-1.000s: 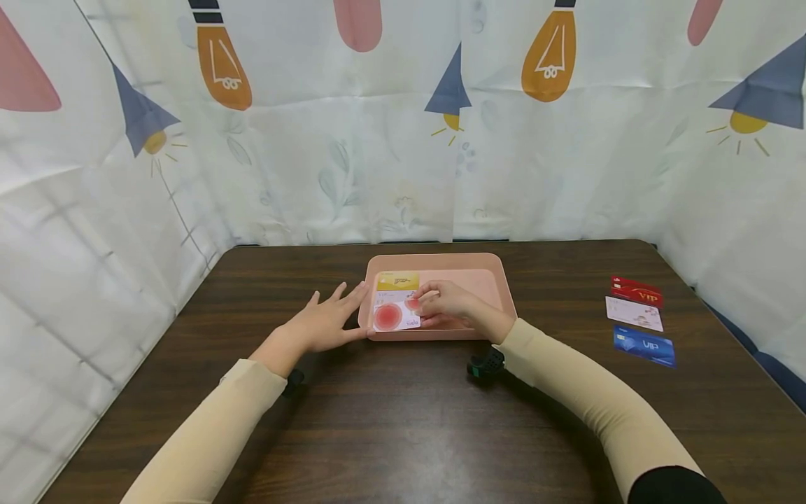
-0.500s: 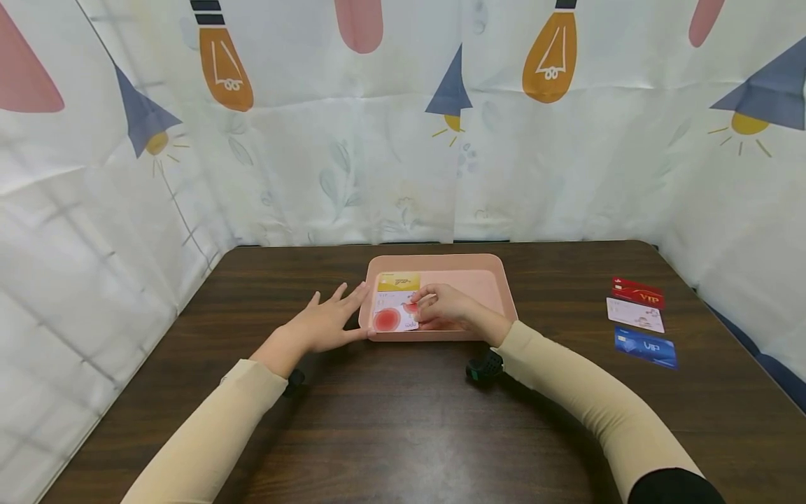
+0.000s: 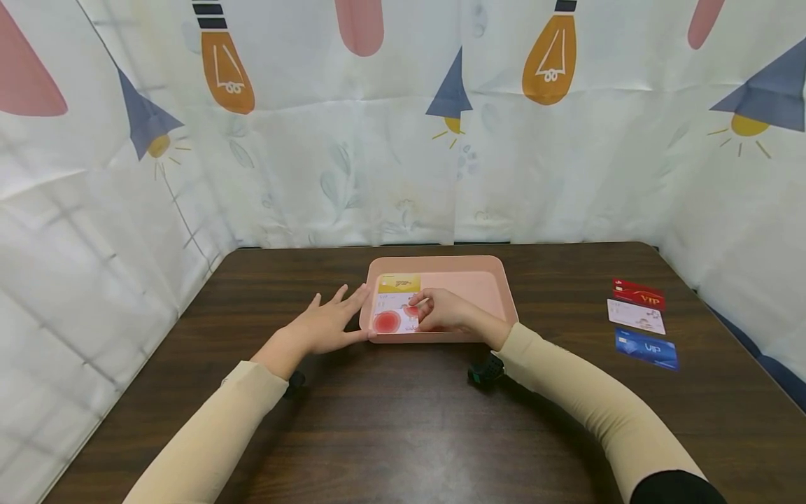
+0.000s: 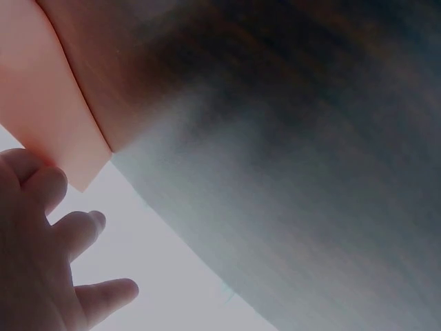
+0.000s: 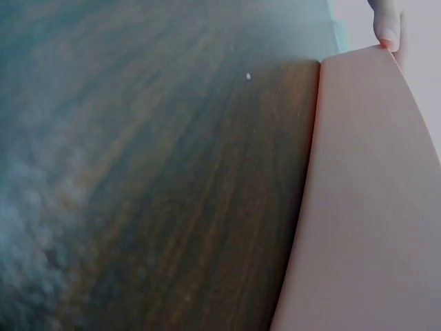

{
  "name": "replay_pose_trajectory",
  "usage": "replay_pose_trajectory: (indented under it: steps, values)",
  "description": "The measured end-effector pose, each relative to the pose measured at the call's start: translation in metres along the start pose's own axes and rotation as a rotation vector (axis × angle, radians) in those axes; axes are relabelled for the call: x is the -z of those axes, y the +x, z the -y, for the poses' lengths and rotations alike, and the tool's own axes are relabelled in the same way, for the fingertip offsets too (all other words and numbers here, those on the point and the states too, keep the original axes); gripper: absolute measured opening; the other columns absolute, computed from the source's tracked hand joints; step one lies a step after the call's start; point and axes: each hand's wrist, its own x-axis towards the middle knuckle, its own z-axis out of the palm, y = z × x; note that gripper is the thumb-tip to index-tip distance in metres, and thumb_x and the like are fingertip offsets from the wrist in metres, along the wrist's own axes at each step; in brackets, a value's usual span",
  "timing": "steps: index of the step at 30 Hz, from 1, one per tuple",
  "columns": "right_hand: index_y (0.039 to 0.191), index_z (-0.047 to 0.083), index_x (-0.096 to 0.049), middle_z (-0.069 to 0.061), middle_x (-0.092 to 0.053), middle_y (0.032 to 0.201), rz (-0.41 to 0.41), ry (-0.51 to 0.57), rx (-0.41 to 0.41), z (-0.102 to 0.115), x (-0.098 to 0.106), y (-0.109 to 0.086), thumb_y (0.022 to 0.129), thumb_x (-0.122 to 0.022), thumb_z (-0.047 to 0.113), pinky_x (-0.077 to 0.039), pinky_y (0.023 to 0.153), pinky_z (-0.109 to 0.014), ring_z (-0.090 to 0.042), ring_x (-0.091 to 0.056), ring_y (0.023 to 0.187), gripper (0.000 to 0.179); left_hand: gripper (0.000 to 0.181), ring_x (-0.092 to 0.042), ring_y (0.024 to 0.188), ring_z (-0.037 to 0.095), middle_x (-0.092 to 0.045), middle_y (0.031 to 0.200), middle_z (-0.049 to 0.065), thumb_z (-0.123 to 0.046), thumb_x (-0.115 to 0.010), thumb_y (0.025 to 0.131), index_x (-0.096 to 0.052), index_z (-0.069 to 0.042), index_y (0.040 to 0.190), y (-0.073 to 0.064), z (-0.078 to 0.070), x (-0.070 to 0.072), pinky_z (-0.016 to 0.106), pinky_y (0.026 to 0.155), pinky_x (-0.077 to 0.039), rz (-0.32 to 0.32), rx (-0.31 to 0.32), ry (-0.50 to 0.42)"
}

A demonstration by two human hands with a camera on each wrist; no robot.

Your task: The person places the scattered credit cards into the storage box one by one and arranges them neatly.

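Observation:
A pink tray [image 3: 478, 269] lies at the back middle of the table. On its left side is a yellow card [image 3: 399, 283], and nearer the front a white card with red circles [image 3: 387, 322] sits beside it. My left hand [image 3: 322, 326] spreads its fingers against the tray's left rim, thumb by the front left corner. The right hand [image 3: 443, 309] reaches into the tray, its bent fingers and thumb apart along the white card's right edge. Only parts of the hands and tray walls show in the wrist views.
On the right of the dark wooden table [image 3: 403, 427] lie a red VIP card [image 3: 638, 294], a white card [image 3: 636, 316] and a blue VIP card [image 3: 646, 348], set close together. A printed curtain [image 3: 390, 168] hangs behind the table.
My right fingers have shifted slightly on the white card's right edge, and the card has turned to line up straighter with the yellow one. The left hand stays at the rim.

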Motion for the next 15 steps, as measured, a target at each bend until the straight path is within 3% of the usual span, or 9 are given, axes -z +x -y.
replay_pose_trajectory:
  steps: [9, 15]
  values:
    - [0.117, -0.007, -0.06, -0.006, -0.059, 0.081, 0.005, -0.096, 0.034, -0.0018, 0.0006, 0.0021, 0.081, -0.077, -0.009, -0.041, 0.057, -0.019, -0.012, -0.051, 0.07, 0.04, 0.096, -0.017, 0.154, 0.041, -0.024, 0.168, 0.009, -0.066, -0.054, 0.098, -0.013, -0.013, 0.166, 0.0001, 0.0002, -0.0009, 0.075, 0.114, -0.011, -0.003, -0.001, 0.0]
    - [0.113, -0.008, -0.064, -0.004, -0.062, 0.077, 0.026, -0.238, 0.099, 0.0, 0.0005, 0.0004, 0.081, -0.076, -0.007, -0.042, 0.06, -0.019, -0.009, -0.052, 0.067, 0.034, 0.096, -0.017, 0.154, 0.04, -0.023, 0.169, 0.009, -0.066, -0.053, 0.098, -0.013, -0.013, 0.166, -0.0006, -0.0002, -0.0002, 0.074, 0.114, -0.011, -0.001, 0.001, -0.003]
